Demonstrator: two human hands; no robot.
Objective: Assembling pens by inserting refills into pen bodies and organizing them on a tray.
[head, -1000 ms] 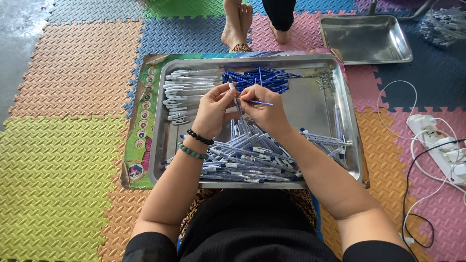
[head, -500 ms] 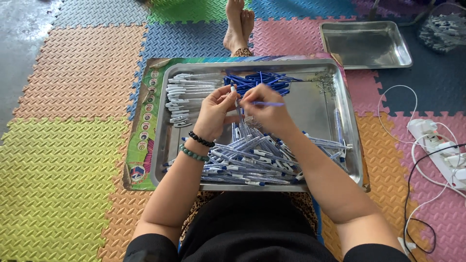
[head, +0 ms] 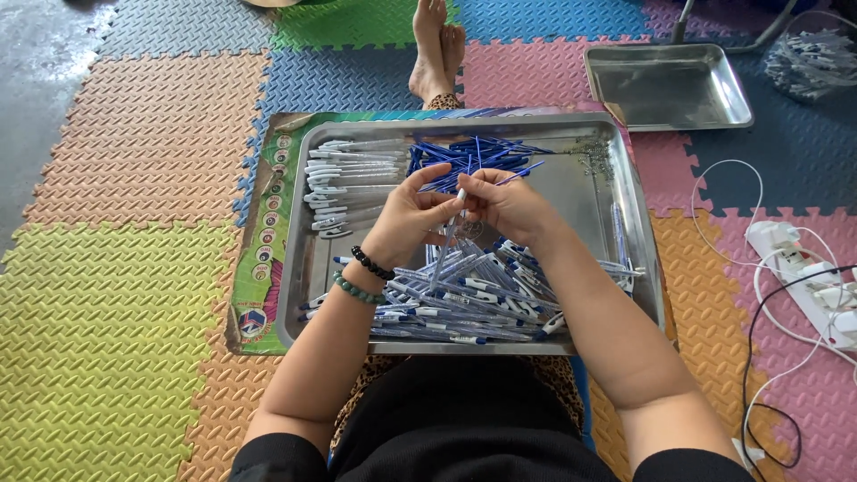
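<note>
Pen barrels (head: 473, 299) lie in the large tray (head: 643, 259); small tray (head: 669, 85) behind, right.

Bright, even daylight, soft shadows, mild glare on the metal tray (head: 643, 259), sharp focus throughout.

The floor (head: 134, 295) was covered in coloured foam mats; on it lay a large steel tray (head: 625, 192) over printed cardboard (head: 268, 241), a smaller empty tray (head: 669, 85) and a white power strip (head: 803, 277) with cables
</note>
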